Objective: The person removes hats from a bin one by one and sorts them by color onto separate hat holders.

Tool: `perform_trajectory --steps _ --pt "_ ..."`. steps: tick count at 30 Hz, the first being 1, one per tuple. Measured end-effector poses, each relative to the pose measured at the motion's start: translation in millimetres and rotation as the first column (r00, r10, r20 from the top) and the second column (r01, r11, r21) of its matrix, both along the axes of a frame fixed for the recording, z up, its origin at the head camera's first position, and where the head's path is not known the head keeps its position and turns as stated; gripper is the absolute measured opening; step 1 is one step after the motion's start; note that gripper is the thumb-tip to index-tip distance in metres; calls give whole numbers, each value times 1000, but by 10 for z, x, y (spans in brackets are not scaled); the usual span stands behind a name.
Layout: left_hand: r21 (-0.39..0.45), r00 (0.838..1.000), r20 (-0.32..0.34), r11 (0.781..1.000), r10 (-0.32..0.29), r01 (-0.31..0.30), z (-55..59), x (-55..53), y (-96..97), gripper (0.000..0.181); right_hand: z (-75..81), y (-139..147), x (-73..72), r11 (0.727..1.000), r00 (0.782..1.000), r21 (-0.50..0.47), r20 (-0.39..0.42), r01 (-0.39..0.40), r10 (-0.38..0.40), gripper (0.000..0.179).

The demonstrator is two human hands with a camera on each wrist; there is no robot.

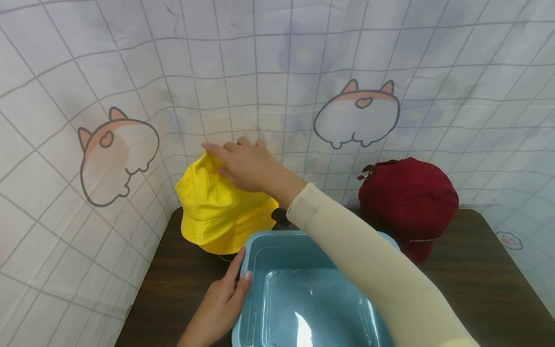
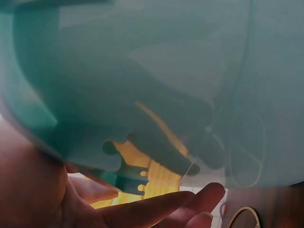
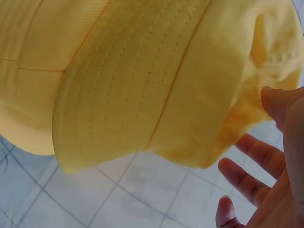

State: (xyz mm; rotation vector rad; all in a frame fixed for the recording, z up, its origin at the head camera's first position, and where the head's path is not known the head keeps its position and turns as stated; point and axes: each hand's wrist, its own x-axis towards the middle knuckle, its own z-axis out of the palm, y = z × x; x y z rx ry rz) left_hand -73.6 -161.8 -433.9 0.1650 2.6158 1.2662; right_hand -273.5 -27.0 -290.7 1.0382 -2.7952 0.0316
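Observation:
A yellow brimmed hat sits at the back left, its crown drawn up into a folded peak. My right hand reaches across to it and pinches the crown, with the thumb on the near side and the index finger beyond. The other fingers spread loosely beside the cloth. In the right wrist view the hat's stitched brim fills the left and middle. My left hand holds the left rim of a blue plastic basin, thumb over the rim, fingers along the outer wall.
A dark red cap rests at the back right of the dark wooden table. Beside the yellow hat is a small black round object. A grid-patterned cloth hangs behind and at both sides. My right forearm crosses above the basin.

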Motion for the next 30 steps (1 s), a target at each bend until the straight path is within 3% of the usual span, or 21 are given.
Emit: perform_trajectory --steps 4,7,9,12,16,19,22,26,28,30 --pt "-20 997 -64 999 43 -45 54 5 -59 58 30 121 -18 997 998 -40 38 60 -59 63" --pt "-22 990 -106 995 95 -98 143 11 -181 50 41 243 -52 982 988 -154 127 111 -92 63" --pt "-39 980 -141 989 139 -145 222 7 -305 46 30 330 -79 948 968 -277 233 156 -91 61" --pt "-88 958 -188 968 217 -236 348 -49 -532 48 -11 461 -121 855 910 -442 406 273 -80 55" --pt "-139 921 -239 927 309 -347 472 -261 -843 56 -95 629 -162 711 782 -503 613 492 -107 46" --pt "-129 903 -246 911 352 -391 493 -485 -1052 57 -173 731 -186 632 649 -449 752 632 -115 46" --pt "-97 908 -190 914 372 -395 465 -724 -1212 61 -262 810 -204 610 509 -348 854 712 -108 51" --pt "2 931 -31 932 363 -363 395 -1006 -1325 65 -401 871 -214 608 334 -231 941 760 -60 53" --pt "52 939 45 938 342 -344 363 -1118 -1345 66 -474 881 -216 599 263 -201 965 775 -16 50" --pt "97 939 101 936 328 -337 335 -1203 -1342 65 -542 879 -217 592 210 -191 977 783 37 46"
